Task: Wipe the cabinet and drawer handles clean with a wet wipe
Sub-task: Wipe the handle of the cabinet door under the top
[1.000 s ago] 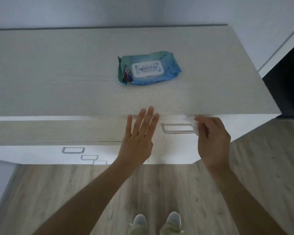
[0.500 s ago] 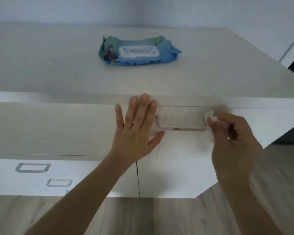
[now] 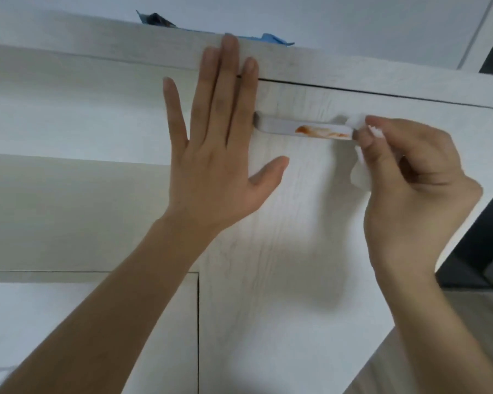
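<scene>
On the pale wood-grain cabinet under a white wall, one handle bore an orange smear. The right hand pinched one wet wipe at its right end; the left hand pressed flat, fingers spread, just beside it.

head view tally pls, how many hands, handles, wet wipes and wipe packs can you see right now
hands: 2 (left hand, right hand)
handle, smeared orange: 1
wet wipe, pinched in the right hand: 1
wipe pack, peeking over the top edge: 1
total: 5
</scene>
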{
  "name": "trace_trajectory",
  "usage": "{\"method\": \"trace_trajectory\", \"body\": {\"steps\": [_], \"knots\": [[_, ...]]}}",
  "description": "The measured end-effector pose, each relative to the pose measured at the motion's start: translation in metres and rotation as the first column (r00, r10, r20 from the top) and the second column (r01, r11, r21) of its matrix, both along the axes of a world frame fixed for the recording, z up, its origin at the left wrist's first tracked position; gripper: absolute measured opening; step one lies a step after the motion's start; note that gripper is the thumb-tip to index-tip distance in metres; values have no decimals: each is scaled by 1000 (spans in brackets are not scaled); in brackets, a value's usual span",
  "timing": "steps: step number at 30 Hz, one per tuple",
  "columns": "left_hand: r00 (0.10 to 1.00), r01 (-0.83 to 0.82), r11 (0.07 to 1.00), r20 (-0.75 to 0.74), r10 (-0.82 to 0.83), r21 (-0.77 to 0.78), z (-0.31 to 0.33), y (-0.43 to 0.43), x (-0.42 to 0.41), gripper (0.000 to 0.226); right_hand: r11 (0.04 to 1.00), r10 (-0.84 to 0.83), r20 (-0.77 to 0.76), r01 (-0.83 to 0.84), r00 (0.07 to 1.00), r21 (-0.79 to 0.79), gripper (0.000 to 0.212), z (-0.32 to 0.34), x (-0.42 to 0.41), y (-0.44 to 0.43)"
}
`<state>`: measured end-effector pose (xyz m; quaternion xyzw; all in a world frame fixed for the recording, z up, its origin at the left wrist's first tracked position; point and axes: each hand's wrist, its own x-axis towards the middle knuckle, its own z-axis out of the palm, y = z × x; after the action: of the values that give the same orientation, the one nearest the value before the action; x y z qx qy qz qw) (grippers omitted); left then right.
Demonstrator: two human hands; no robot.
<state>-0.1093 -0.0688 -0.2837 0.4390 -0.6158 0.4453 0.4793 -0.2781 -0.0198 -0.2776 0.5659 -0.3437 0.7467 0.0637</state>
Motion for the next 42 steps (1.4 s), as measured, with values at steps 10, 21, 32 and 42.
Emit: {"method": "trace_trajectory", "body": {"steps": [10, 21, 32, 42], "knots": [[999, 23, 995, -27, -26, -92, -4, -9, -3, 85, 968, -192, -154, 162, 969, -191, 17, -12, 2, -12], [1000, 14, 993, -27, -17, -121, -7, -11, -3, 82, 976, -154, -129, 130, 980, -175, 19, -12, -2, -14], [999, 27, 993, -24, -30, -117, -7, -11, -2, 82, 980, -60, -46, 50, 997, -190, 18, 0, -6, -6], [999, 26, 993, -16, -28, -112, -8, -12, -2, 81, 939, -311, -139, 282, 940, -199, 22, -10, 10, -11]]}}
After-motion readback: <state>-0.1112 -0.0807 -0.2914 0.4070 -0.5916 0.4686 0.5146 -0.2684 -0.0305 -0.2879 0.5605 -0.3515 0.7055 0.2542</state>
